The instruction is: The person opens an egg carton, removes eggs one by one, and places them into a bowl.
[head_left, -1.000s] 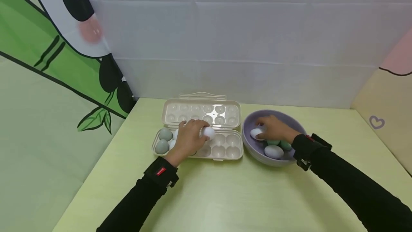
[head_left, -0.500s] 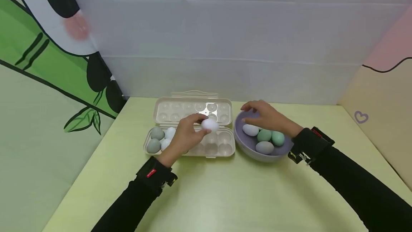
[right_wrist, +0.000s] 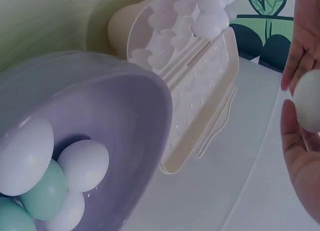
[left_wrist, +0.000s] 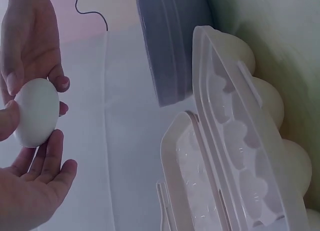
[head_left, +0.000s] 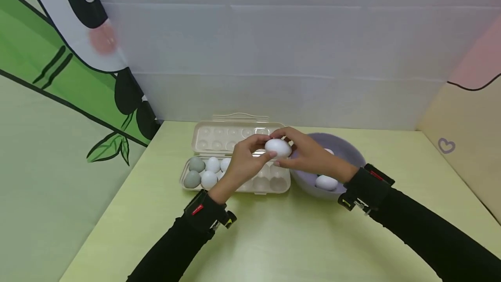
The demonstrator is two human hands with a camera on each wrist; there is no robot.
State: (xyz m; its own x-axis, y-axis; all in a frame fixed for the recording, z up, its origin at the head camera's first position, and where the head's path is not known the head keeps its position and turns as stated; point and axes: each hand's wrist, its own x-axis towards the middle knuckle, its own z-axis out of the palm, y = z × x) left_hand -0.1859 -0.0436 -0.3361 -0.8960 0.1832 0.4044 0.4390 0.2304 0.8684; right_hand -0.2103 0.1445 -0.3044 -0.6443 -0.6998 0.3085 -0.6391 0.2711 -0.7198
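Observation:
A white egg (head_left: 278, 148) is up in the air over the egg carton (head_left: 270, 191), between both hands. My left hand (head_left: 245, 162) pinches it, its thumb across the near side. Around the egg's right end curl the thumb and fingers of my right hand (head_left: 307, 153). In the left wrist view the egg (left_wrist: 37, 113) has a hand at each end. The carton lies with its lid tipped back; grey-green eggs (head_left: 192, 179) and white eggs (head_left: 209, 179) fill its left cups. My left forearm hides some cups.
Right of the carton stands a purple bowl (right_wrist: 140, 121) holding several white eggs (right_wrist: 85, 165) and green eggs (right_wrist: 46, 191). The carton's clear lid (head_left: 219, 136) leans toward the back wall (head_left: 274, 55). A yellow-green table (head_left: 266, 238) carries everything.
The right hand has left the bowl and moved left to the white egg in the left hand. That egg has risen and shifted right, above the carton.

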